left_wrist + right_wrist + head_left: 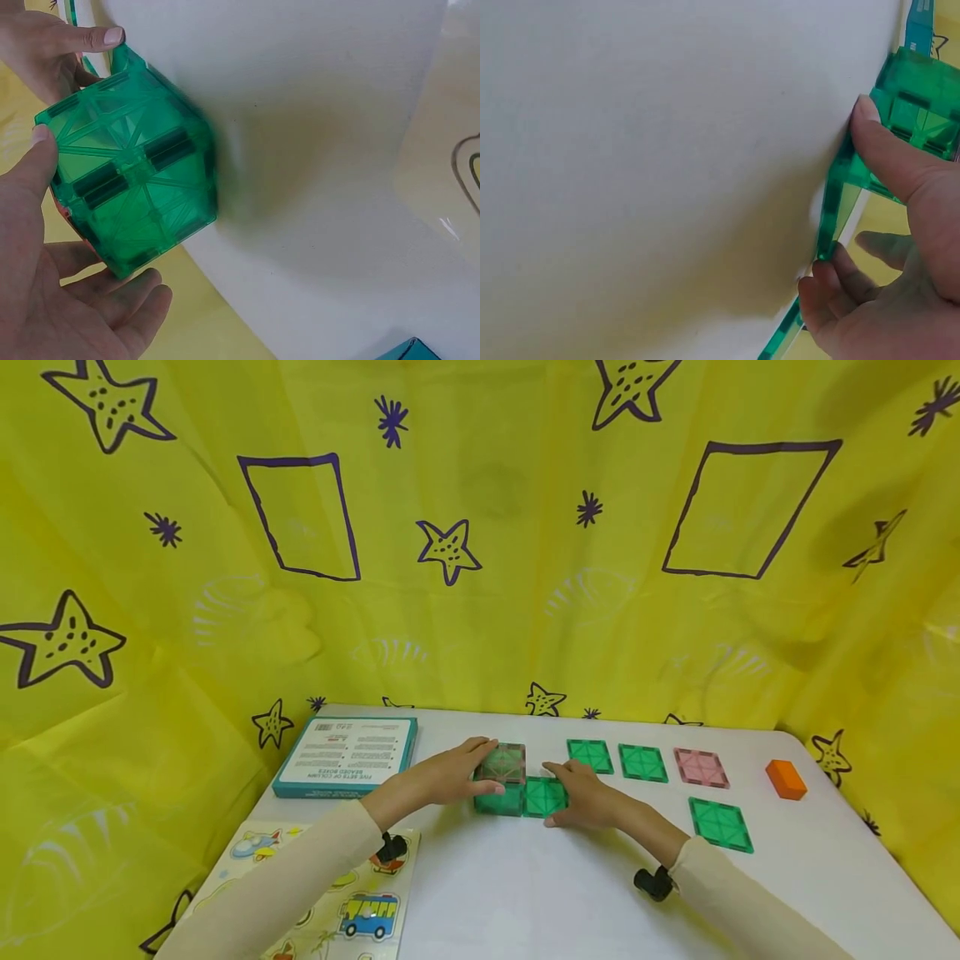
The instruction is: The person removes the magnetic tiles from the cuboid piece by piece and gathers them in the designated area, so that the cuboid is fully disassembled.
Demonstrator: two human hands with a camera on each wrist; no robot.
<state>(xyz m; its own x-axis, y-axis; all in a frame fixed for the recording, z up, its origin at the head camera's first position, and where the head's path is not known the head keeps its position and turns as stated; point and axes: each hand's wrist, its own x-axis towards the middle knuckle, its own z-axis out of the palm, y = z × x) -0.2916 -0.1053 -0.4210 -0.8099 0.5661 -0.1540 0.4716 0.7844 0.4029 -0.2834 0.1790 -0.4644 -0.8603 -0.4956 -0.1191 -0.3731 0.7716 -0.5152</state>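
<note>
A cube of see-through magnetic tiles (498, 800), green at the front with a reddish tile on top, stands mid-table. My left hand (450, 774) grips it from the left, thumb on the near side and fingers round the back. Against the cube's right side lies a flat green magnetic tile (545, 797). My right hand (592, 797) holds that tile between the thumb at its near edge and the fingers at its far edge. In the left wrist view, the cube (131, 161) shows green faces and a bit of red at one edge.
Two green tiles (589, 757) (642, 763) and a pink tile (702, 768) lie right of the cube. Another green tile (721, 825) and an orange block (786, 779) are farther right. A teal-edged box (348, 753) and a picture puzzle board (367, 917) lie left.
</note>
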